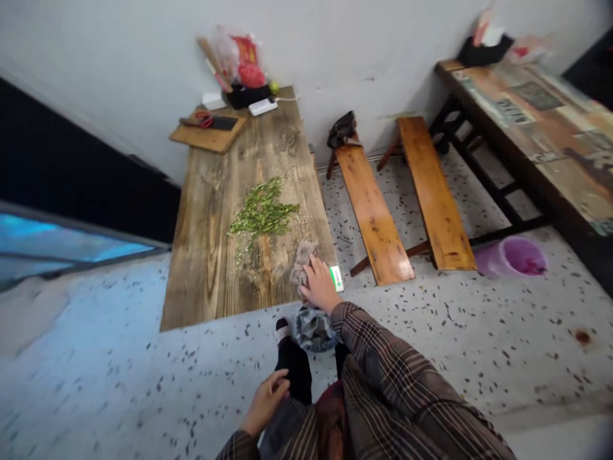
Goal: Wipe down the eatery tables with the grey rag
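Note:
My right hand point(320, 285) presses a crumpled grey-brown cloth point(301, 263) onto the wooden table point(205, 223) near its front right corner. Just right of the fingers, a white and green card point(336, 278) sits at the table edge. A loose pile of green leaves or stems point(263, 211) lies mid-table, beyond the cloth, with small bits scattered around it. My left hand point(268, 396) hangs over my lap, away from the table, fingers loosely curled and apart, with nothing in it. Below my right wrist stands a bin with a bag liner point(315, 330).
On the table's far end are a cutting board point(211, 137) with a knife and red scissors point(204, 119), a black box point(246, 96) and a white power strip point(263, 107). To the right stand two benches point(376, 217), a pink bucket point(520, 257) and another table point(541, 115).

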